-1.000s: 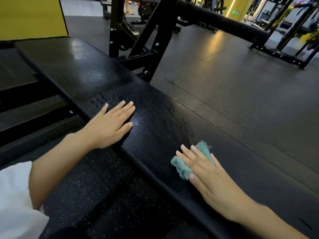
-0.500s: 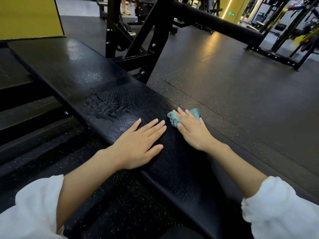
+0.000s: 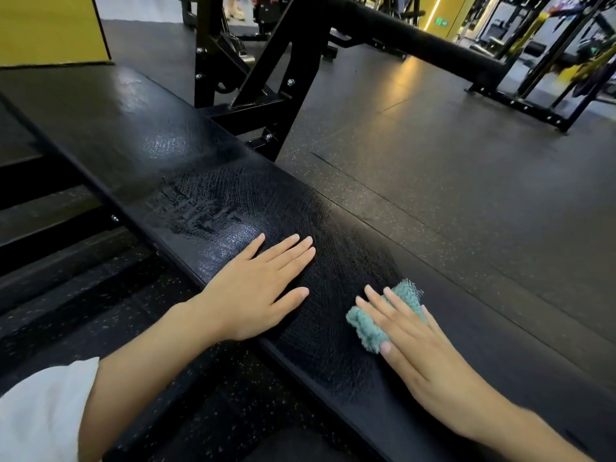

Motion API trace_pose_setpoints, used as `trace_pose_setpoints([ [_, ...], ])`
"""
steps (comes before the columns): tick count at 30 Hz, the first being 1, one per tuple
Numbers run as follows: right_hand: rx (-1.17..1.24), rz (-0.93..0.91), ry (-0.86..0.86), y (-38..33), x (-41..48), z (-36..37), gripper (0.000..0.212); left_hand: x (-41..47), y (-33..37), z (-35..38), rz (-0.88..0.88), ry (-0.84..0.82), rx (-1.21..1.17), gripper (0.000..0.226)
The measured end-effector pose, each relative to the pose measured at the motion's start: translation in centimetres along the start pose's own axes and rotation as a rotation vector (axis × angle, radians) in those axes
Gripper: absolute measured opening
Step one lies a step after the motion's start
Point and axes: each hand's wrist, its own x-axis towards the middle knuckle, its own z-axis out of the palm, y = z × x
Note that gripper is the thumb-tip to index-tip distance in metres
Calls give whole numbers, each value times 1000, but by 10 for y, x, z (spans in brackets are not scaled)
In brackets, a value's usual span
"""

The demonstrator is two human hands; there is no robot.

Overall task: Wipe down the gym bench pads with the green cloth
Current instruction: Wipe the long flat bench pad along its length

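Note:
A long black bench pad (image 3: 140,135) runs diagonally from the far left to the near right, with damp wipe streaks across its middle. My left hand (image 3: 256,288) lies flat on the pad with straight fingers, near its left edge. To its right, my right hand (image 3: 410,331) presses the folded green cloth (image 3: 370,328) onto the pad with straight fingers; the cloth shows past the fingertips and beside the thumb.
A black steel rack frame (image 3: 276,78) stands just beyond the pad's far edge, with a thick black padded bar (image 3: 416,41) running off to the right. Dark speckled rubber flooring (image 3: 450,168) lies to the right. A yellow wall (image 3: 46,28) rises at the back left.
My right hand has drawn the green cloth back along the pad toward me and to the right. My left hand stays flat on the pad.

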Motion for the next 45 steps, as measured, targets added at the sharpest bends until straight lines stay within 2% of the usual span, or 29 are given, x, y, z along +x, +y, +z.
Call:
trace_pose_setpoints([
  [4, -20, 10, 61, 13, 56, -8, 46, 0, 0, 0, 3, 3, -18, 80],
  [14, -29, 113, 127, 18, 178, -33, 49, -1, -1, -1, 1, 9, -17, 80],
  [18, -41, 65, 112, 23, 157, -32, 49, -1, -2, -1, -2, 11, -18, 80],
  [24, -63, -12, 72, 34, 47, -15, 51, -1, -3, -2, 9, -10, -25, 79],
  [30, -21, 35, 2, 25, -36, -6, 54, 0, -3, 0, 4, -27, 6, 81],
  [36, 3, 74, 66, 35, 3, -6, 48, 2, 4, -5, 18, -52, -13, 80],
  [42, -18, 143, 125, 47, 83, -21, 48, 20, 26, -2, 101, -67, -29, 81],
  [45, -35, 152, 128, 46, 95, -27, 48, 31, 43, 3, 137, -73, -63, 82],
])
